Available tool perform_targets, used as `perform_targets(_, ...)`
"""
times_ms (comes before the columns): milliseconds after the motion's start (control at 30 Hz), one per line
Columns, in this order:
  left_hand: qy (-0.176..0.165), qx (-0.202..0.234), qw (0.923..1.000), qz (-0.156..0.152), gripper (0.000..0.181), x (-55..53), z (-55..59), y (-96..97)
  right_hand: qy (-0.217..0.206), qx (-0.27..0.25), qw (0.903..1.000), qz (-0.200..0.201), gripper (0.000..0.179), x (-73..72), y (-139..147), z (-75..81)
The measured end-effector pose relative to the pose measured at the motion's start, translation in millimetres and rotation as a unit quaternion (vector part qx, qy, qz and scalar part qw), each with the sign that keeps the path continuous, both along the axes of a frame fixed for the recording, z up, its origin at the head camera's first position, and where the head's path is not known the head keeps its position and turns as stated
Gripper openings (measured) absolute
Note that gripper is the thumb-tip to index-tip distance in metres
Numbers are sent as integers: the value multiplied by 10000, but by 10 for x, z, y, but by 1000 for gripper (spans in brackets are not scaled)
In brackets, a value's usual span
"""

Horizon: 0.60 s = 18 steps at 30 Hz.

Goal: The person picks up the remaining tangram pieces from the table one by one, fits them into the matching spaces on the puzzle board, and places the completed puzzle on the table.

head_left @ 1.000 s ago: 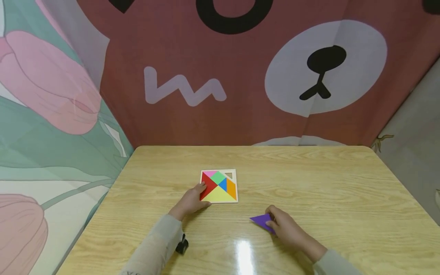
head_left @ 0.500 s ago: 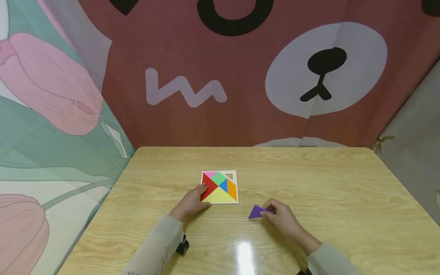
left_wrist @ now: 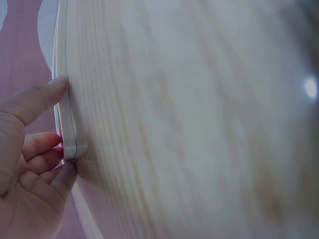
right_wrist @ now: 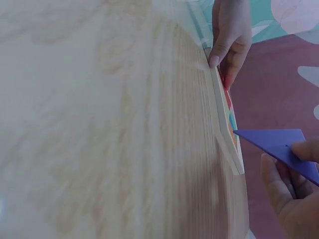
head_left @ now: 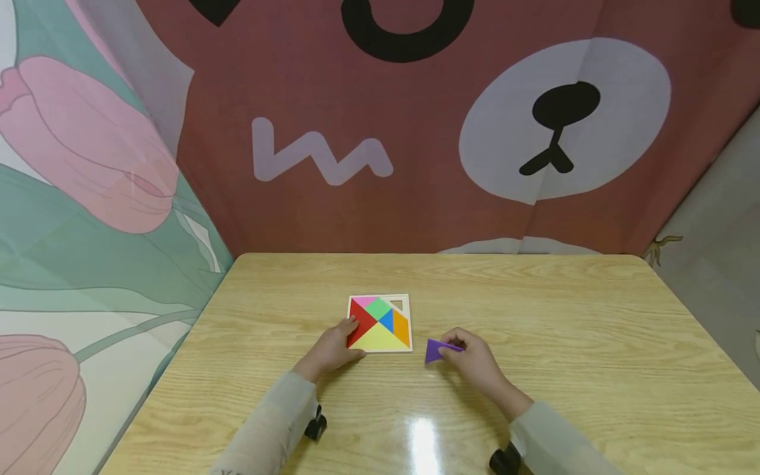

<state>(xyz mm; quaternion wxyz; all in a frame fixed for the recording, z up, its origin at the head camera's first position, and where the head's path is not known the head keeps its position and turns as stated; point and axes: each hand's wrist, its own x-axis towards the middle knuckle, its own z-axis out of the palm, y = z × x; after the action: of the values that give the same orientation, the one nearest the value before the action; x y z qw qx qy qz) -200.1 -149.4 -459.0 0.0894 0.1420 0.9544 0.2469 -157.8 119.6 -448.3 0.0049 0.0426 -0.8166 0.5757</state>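
A square tangram board (head_left: 380, 350) with a pale rim lies left of the table's middle. Red, pink, green, blue, orange and yellow pieces sit in it, and its far right corner shows bare wood with a small triangular opening. My left hand (head_left: 328, 348) holds the board's near left corner, thumb along the front edge and fingertips on the red piece (head_left: 360, 323). Right of the board, my right hand (head_left: 475, 359) pinches a purple triangle tangram piece (head_left: 435, 351) between thumb and fingers. In the right wrist view this purple piece (right_wrist: 271, 139) is raised off the table, one tip pointing toward the board.
The light wooden table (head_left: 564, 316) extends around both hands, with a bright reflection near its front. A cartoon-printed cloth (head_left: 415, 211) hangs behind the far edge, and a floral cloth (head_left: 119, 264) hangs at the left. Black straps with small devices (head_left: 505, 459) are on both wrists.
My right hand has moved forward and left toward the board, turning the purple triangle and carrying it along. The left hand stays on the board, which has not visibly moved.
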Motion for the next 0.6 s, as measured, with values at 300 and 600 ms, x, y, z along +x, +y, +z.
perform_targets(300, 34, -34, 10000, -40, 67, -2, -4, -13, 92, -187, 9997, -153, 10, -160, -142, 26)
perform_targets(600, 104, 69, 9999, -113, 66, 28, 25, -5, -126, -485, 9987, 10, 14, -329, -266, 66)
